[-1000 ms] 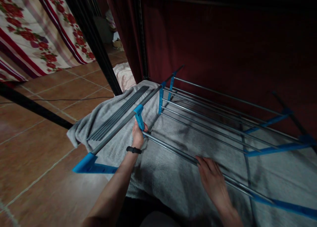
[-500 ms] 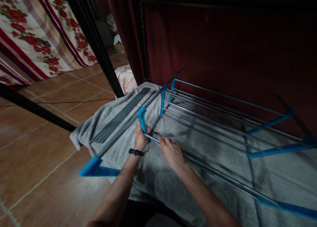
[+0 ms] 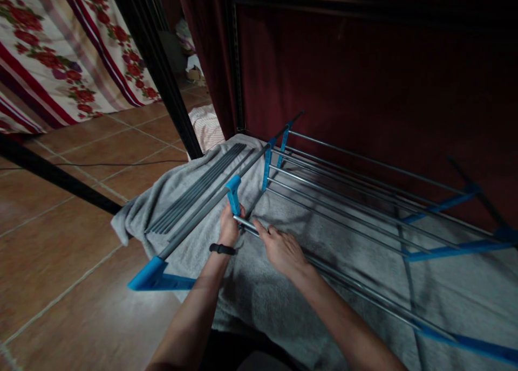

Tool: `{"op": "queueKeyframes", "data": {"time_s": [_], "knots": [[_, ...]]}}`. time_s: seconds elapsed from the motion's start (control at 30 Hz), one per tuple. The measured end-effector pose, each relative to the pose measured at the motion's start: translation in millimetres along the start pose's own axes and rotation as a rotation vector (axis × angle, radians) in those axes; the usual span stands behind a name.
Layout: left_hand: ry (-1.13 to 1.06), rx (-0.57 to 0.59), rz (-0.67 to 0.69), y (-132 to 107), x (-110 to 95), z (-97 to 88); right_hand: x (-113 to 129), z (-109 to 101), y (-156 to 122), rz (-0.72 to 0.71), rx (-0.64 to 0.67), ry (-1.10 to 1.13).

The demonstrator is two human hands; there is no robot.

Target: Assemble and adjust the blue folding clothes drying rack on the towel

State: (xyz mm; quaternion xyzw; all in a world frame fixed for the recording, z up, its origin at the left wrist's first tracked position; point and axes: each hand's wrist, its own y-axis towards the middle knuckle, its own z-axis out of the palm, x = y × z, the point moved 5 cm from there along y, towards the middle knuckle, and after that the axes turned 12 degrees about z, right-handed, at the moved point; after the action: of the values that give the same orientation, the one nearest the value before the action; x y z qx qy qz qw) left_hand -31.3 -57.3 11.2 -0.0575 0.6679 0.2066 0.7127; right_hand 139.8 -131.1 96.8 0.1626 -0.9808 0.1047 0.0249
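Observation:
My left hand (image 3: 229,228), with a black band on its wrist, is closed around the lower part of a blue plastic bracket (image 3: 233,190). The bracket's upper end sits on a long grey tube (image 3: 202,209). My right hand (image 3: 283,249) grips a thin metal rod (image 3: 247,225), its tip at the bracket's lower end. Whether the tip is inside a hole or only against the bracket, I cannot tell. Both belong to a partly assembled drying rack, whose joined metal rods (image 3: 343,179) run between blue end pieces (image 3: 453,249) on the right.
Several loose grey tubes (image 3: 198,187) lie side by side on a grey blanket (image 3: 259,274). A blue corner piece (image 3: 151,274) juts out over the tiled floor (image 3: 60,274). Black frame posts (image 3: 162,74) stand at the left, and a dark red curtain (image 3: 343,80) hangs behind.
The rod's tip has shifted slightly left across the bracket's lower end, and my right hand's fingertips have moved slightly left with it. My left hand stays at the bracket.

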Motion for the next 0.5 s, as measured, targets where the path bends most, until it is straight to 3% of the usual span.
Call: {"op": "queueKeyframes", "data": {"time_s": [0.27,0.5], "knots": [[-0.041,-0.033,-0.007,-0.7,-3.0,2.7,-0.3,1.3,-0.2,0.006,0.018,0.002],[-0.059,-0.189,-0.025,-5.3,-9.2,4.6,-1.7,4.2,0.6,-0.010,0.009,0.005]]}}
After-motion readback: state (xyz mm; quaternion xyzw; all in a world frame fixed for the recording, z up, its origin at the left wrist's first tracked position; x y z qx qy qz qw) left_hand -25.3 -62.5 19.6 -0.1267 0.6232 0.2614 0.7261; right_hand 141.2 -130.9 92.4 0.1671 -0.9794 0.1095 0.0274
